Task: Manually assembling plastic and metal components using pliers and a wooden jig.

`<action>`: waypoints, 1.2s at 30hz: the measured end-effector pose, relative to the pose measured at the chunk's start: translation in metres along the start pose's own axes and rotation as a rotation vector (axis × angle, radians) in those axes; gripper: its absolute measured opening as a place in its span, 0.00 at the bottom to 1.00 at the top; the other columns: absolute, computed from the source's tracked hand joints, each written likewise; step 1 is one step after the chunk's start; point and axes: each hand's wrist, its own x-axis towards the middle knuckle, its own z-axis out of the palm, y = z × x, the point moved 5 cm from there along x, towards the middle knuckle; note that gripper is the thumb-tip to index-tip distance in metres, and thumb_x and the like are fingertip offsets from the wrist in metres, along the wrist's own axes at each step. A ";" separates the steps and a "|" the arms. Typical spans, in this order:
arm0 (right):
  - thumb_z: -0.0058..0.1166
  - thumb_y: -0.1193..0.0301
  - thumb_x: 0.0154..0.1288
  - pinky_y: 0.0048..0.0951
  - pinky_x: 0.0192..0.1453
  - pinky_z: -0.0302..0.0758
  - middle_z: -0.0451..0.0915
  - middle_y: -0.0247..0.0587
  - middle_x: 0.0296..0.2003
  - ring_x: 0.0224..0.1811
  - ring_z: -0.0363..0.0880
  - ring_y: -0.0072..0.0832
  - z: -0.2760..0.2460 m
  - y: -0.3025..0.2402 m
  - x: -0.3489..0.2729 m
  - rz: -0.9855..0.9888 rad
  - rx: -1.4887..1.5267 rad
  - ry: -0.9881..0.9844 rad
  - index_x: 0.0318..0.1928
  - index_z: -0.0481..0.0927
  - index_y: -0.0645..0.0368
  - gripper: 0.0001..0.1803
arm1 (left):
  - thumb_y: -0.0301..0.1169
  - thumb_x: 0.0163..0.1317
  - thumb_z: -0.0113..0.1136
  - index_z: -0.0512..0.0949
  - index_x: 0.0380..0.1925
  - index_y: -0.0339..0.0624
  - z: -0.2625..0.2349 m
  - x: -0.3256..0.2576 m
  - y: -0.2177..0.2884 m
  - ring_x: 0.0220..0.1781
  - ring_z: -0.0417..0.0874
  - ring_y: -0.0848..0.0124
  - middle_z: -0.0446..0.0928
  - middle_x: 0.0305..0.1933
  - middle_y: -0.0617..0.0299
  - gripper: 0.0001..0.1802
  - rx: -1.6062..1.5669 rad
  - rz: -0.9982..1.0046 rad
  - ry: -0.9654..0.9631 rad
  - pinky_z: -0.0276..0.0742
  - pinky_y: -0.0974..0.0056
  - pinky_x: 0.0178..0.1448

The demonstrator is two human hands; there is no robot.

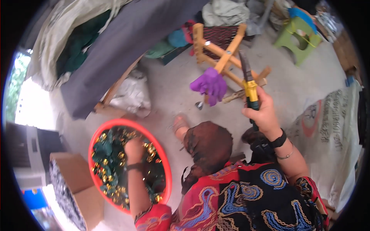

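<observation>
My right hand point(264, 113) is raised, closed around the handle of a tool point(251, 92) with a yellow and dark green grip and a long, dark, narrow end pointing away from me. On my left, a round tub with an orange-red rim point(168, 181) holds dark green leaf-like pieces point(103, 149) and many shiny gold bits point(109, 178). My left hand point(134, 149) reaches down into this tub among the pieces. Its fingers are blurred and partly hidden, so any grip there does not show.
A wooden folding stool point(227, 54) stands ahead, a purple glove point(210, 85) hanging on it. Farther right is a green plastic stool point(298, 40). A printed white sack point(327, 134) lies at right. Left of the tub are a cardboard box point(77, 173) and grey cloth point(115, 50).
</observation>
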 end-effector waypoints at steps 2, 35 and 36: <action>0.62 0.76 0.41 0.21 0.36 0.70 0.72 0.28 0.31 0.31 0.71 0.17 0.000 -0.014 0.004 -0.055 -0.010 -0.017 0.48 0.73 0.61 0.27 | 0.30 0.50 0.60 0.81 0.29 0.39 -0.043 0.010 0.008 0.26 0.81 0.61 0.80 0.22 0.57 0.07 -0.200 0.094 0.166 0.75 0.59 0.31; 0.58 0.80 0.45 0.38 0.65 0.63 0.69 0.51 0.59 0.62 0.67 0.41 0.007 -0.157 0.058 -0.778 -0.873 0.092 0.63 0.62 0.61 0.39 | 0.30 0.51 0.65 0.81 0.38 0.40 -0.106 0.151 0.303 0.51 0.78 0.52 0.81 0.40 0.50 0.13 -1.219 0.531 0.335 0.73 0.54 0.50; 0.58 0.81 0.46 0.37 0.61 0.67 0.71 0.47 0.57 0.58 0.71 0.37 -0.006 -0.168 0.061 -0.769 -0.686 0.124 0.62 0.63 0.63 0.38 | 0.31 0.51 0.65 0.81 0.39 0.40 -0.108 0.151 0.303 0.51 0.78 0.52 0.81 0.40 0.50 0.14 -1.221 0.537 0.318 0.73 0.54 0.50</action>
